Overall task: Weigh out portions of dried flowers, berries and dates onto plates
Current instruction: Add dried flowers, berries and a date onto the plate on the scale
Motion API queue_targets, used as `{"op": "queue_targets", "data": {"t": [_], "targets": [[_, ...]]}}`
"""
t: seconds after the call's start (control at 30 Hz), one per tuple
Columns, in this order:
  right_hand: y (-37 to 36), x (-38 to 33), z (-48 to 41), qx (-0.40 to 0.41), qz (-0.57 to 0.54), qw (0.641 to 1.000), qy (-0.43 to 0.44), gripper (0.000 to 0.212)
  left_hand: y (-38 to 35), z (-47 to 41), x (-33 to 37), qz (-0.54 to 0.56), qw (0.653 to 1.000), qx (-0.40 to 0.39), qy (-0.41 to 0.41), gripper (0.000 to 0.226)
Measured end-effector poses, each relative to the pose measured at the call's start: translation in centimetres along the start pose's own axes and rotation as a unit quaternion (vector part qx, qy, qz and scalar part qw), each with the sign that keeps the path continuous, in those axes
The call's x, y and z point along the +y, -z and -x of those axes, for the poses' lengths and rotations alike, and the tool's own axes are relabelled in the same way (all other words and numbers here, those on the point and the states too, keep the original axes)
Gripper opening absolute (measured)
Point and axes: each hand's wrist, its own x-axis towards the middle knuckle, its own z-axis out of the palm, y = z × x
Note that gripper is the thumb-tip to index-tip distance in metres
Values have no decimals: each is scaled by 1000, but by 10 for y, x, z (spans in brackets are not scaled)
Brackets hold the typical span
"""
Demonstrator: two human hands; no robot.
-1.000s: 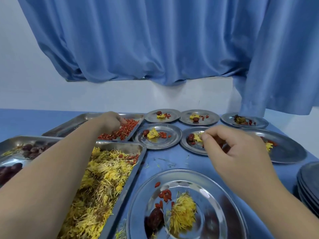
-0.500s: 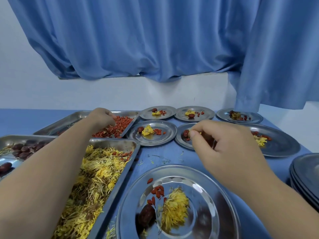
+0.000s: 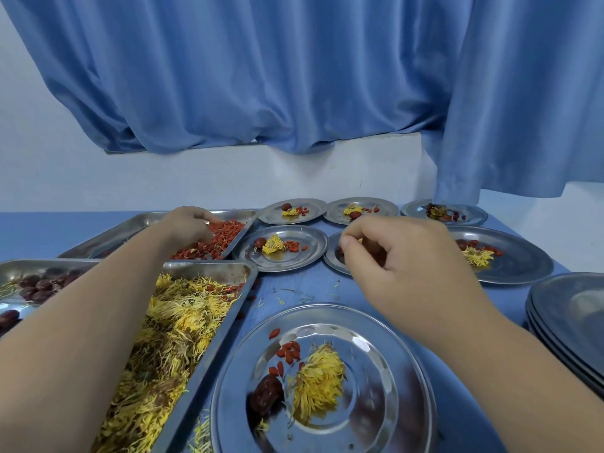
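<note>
Portions are seen on several plates (image 3: 295, 261). Berries (image 3: 225, 235) beyond the nearest plate (image 3: 385, 371) are gripped by the left hand (image 3: 188, 225). The right hand (image 3: 402, 256) is curled, its contents not discernible. Stacked plates (image 3: 572, 308) right of that plate await filling.

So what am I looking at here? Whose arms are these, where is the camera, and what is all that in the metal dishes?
There is no machine: these are a person's bare arms, filmed by one camera worn on the head, looking down. On the blue table lie trays of yellow dried flowers, dark dates and red berries, and round plates with small portions of each; spare plates are stacked at the right. The left hand curls its fingers into the red berries. The right hand hovers over a plate with fingers bunched; whether they pinch anything is hidden.
</note>
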Motion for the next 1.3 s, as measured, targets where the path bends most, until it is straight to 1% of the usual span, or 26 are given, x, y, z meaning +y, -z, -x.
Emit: {"op": "queue_targets", "data": {"t": [0.07, 0.17, 0.27, 0.4, 0.47, 0.57, 0.63, 0.73, 0.83, 0.87, 0.9, 1.03, 1.1, 1.2, 1.3], "targets": [[0, 0, 0, -3, 0, 1000, -1, 21, 0, 1, 0, 6, 1000, 6, -1, 37], [0, 1, 0, -2, 2, 1000, -3, 20, -2, 3, 0, 48, 999, -6, 12, 37], [0, 0, 0, -5, -1, 1000, -4, 20, -2, 9, 3, 69, 997, -15, 26, 27], [1, -3, 0, -8, -6, 1000, -2, 19, 3, 18, 3, 156, 987, -31, 31, 22], [2, -5, 0, -13, -7, 1000, -2, 19, 4, 24, 2, 177, 983, -33, 29, 24], [2, -8, 2, -22, -5, 1000, -2, 19, 4, 30, 1, 175, 984, -37, 24, 33], [1, -9, 2, -27, -4, 1000, -1, 19, 5, 34, 0, 136, 990, -29, 12, 28], [2, -10, 2, -30, -4, 1000, 4, 19, 4, 34, -3, 20, 1000, -11, -21, 22], [1, -9, 2, -33, 0, 999, 5, 20, 1, 31, -4, -130, 987, 0, -91, 33], [1, -8, 2, -34, 1, 999, 4, 20, -1, 29, -3, -153, 983, -1, -102, 37], [1, -8, 2, -36, 1, 999, 3, 20, -1, 27, -2, -154, 983, -6, -99, 40], [-1, -6, 2, -45, 0, 999, 1, 20, -7, 20, 3, -95, 992, -41, -74, 56], [-2, -6, 2, -48, -1, 999, 1, 20, -11, 19, 5, -80, 992, -69, -64, 58], [-2, -5, 2, -49, 2, 999, -1, 20, -13, 18, 7, -107, 989, -77, -66, 54], [-2, -4, 3, -48, 5, 999, -3, 20, -8, 18, 8, -187, 977, -51, -85, 56]]}}
